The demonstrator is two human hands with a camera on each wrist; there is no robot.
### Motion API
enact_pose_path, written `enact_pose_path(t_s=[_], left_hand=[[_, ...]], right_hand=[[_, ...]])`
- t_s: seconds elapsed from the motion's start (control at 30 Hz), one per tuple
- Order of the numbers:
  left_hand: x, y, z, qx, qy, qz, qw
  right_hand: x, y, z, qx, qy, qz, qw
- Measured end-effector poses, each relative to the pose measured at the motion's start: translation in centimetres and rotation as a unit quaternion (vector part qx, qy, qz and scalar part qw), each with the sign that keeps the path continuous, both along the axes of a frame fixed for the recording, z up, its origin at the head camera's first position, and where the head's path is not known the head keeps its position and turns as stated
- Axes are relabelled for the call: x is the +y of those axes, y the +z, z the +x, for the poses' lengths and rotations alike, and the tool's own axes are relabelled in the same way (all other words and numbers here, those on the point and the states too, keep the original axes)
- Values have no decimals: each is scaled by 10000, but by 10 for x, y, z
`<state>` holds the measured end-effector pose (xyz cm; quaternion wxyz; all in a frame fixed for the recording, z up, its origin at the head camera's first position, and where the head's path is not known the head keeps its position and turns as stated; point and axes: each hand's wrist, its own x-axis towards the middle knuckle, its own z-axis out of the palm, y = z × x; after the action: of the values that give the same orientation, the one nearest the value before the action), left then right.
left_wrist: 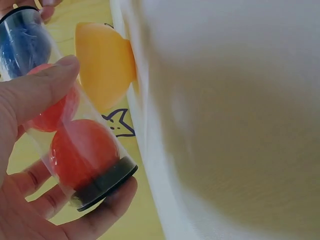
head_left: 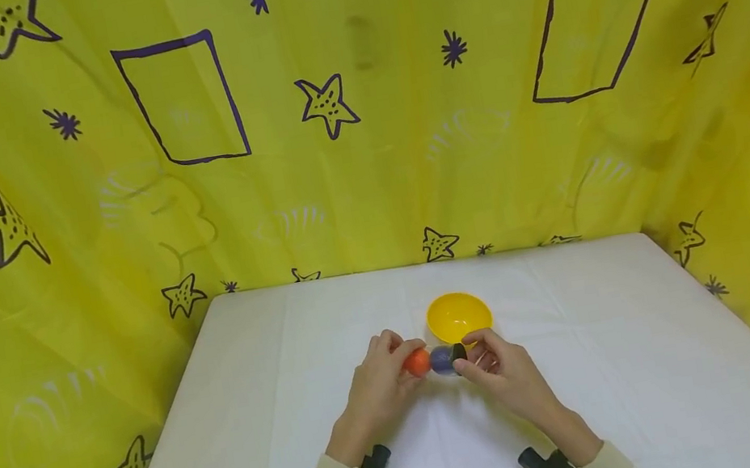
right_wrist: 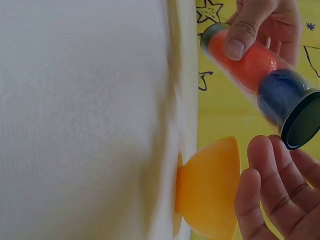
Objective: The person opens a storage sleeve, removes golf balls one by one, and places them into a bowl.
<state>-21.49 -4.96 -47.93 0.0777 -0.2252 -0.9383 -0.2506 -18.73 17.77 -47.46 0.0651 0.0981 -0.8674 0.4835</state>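
Observation:
A clear tube with black end caps (right_wrist: pixel 303 120) holds two red-orange balls (left_wrist: pixel 86 152) and a blue ball (right_wrist: pixel 281 92). My left hand (head_left: pixel 379 376) grips the tube around its red-orange end, thumb across the side and fingers beneath, as the left wrist view shows. At the blue end, my right hand (head_left: pixel 507 372) has thumb and index finger at the black cap, pinching it in the head view. Its other fingers (right_wrist: pixel 270 175) are loosely bent below the cap; the thumb is outside the right wrist view. The tube is held above the table, just before a yellow bowl (head_left: pixel 459 317).
The bowl stands upright on a white-covered table (head_left: pixel 280 380). Yellow curtains (head_left: pixel 395 173) with drawn stars hang behind and on both sides. Black wrist devices (head_left: pixel 546 465) sit by both sleeves.

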Motion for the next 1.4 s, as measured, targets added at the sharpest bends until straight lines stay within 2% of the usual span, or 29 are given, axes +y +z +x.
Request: enact_pose_path(t_s=[0.23,0.33,0.6,1.13,1.4], left_hand=[[-1,8,0,422,-147,-245,9987],[-2,10,-1,463,-188,-395,9980],[-5,11,-3,395,-283,-639,9968],[-5,11,-2,161,-445,-612,9970],[-7,9,0,209,-501,-620,9966]], right_hand=[[-1,0,-1,33,23,41,10000],[-1,0,-1,88,147,73,9998],[2,0,-3,115,505,179,9985],[6,-4,-3,283,850,525,9946],[7,-7,-3,349,1055,542,9923]])
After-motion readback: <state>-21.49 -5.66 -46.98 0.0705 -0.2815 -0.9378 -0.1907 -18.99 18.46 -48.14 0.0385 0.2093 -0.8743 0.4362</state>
